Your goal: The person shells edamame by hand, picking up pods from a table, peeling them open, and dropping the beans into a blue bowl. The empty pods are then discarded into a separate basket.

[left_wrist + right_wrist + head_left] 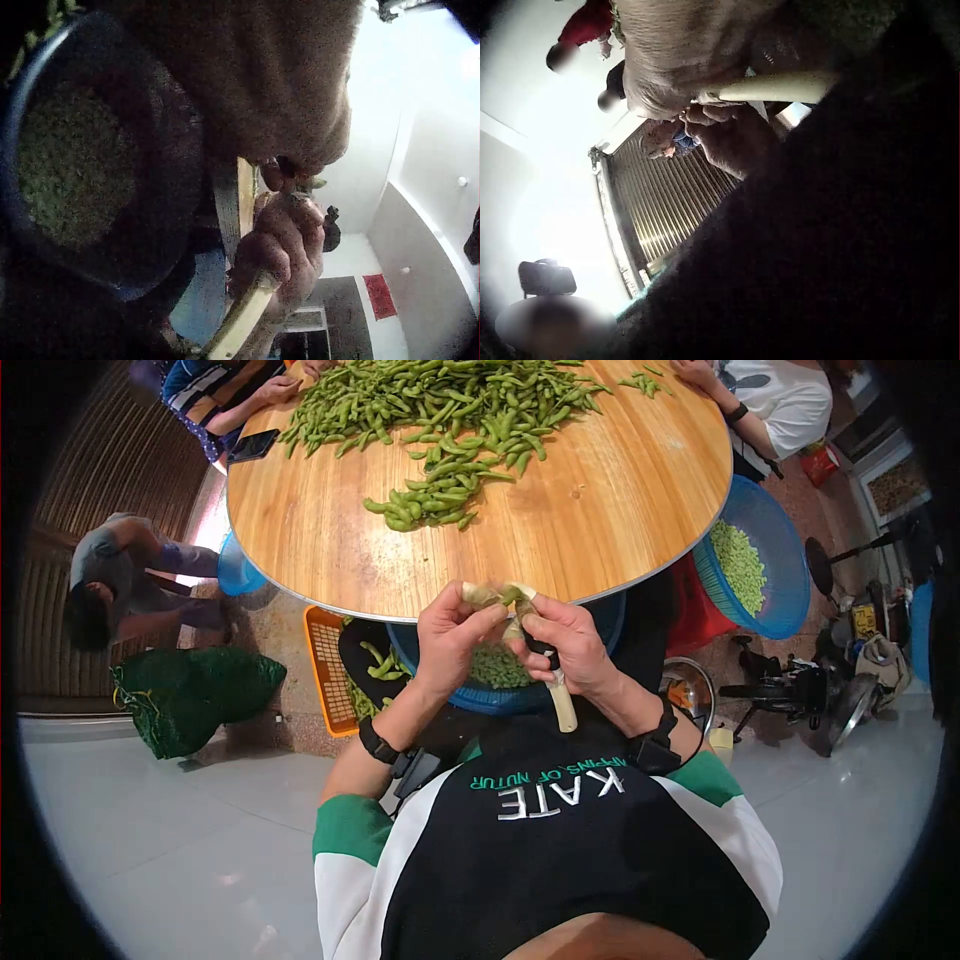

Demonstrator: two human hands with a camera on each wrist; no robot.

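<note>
Just past the table's near edge, my left hand (455, 632) and right hand (578, 645) meet at the fingertips. Between them they pinch a green edamame pod (511, 596), mostly covered by fingers. Its green tip (320, 182) pokes out in the left wrist view. My right hand also grips a tool with a cream handle (563, 707), its working end hidden in the fist. Pale wraps cover some fingertips. Directly below sits a blue basin (470, 700) holding shelled green beans (500, 668).
A large heap of pods (430, 400) lies on the round wooden table (600, 500), with a smaller pile (430, 503) nearer me. A phone (253, 446) is at the left edge. An orange basket (330, 680) stands left, another blue basin (785, 575) right. Other people sit around.
</note>
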